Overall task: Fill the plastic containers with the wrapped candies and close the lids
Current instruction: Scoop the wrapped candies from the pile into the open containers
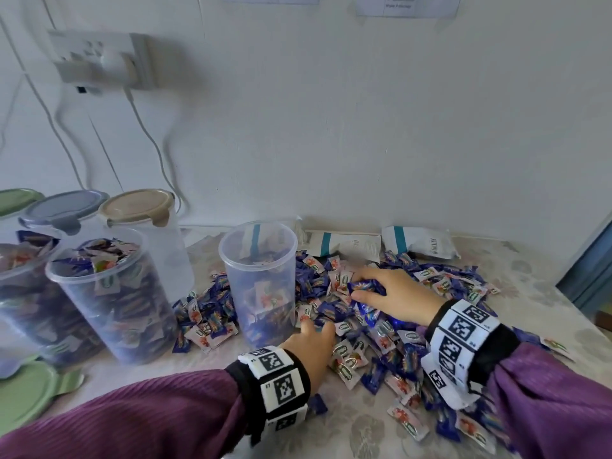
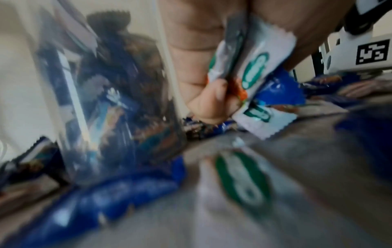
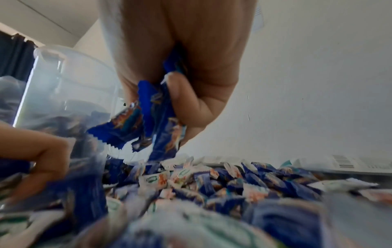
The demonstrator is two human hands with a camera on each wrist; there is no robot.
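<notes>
Head view: loose pile of wrapped candies (image 1: 381, 326), blue and white wrappers, too many to count, spread over the patterned surface (image 1: 364, 425) from centre to lower right of frame. One open clear container (image 1: 260, 279) stands at centre, partly filled, just left of the pile. Left of it two more open containers, both packed near the rim: one at (image 1: 109, 299), another cut by the left edge (image 1: 20, 293). Behind them three lidded containers in a row at mid left: green lid (image 1: 16, 198), grey-blue lid (image 1: 64, 207), beige lid (image 1: 137, 203). One loose green lid (image 1: 29, 392) lies flat at lower left. Three white packets (image 1: 344, 243) lie against the wall at the back, behind the pile.

Right hand (image 1: 394, 293) sits on the pile right of centre, fingers curled round a bunch of blue candies (image 3: 148, 127); right wrist view shows several wrappers pinched between thumb and fingers, exact count unclear. Left hand (image 1: 311, 349) is at the base of the centre container, lower centre, fingers curled on white-wrapped candies (image 2: 254, 70); left wrist view shows at least two in its grip, blurred.

Both wrists wear black-and-white marker bands (image 1: 281, 382), purple sleeves (image 1: 132, 425) below. Upper left: wall socket block (image 1: 99, 61) with cables hanging down
</notes>
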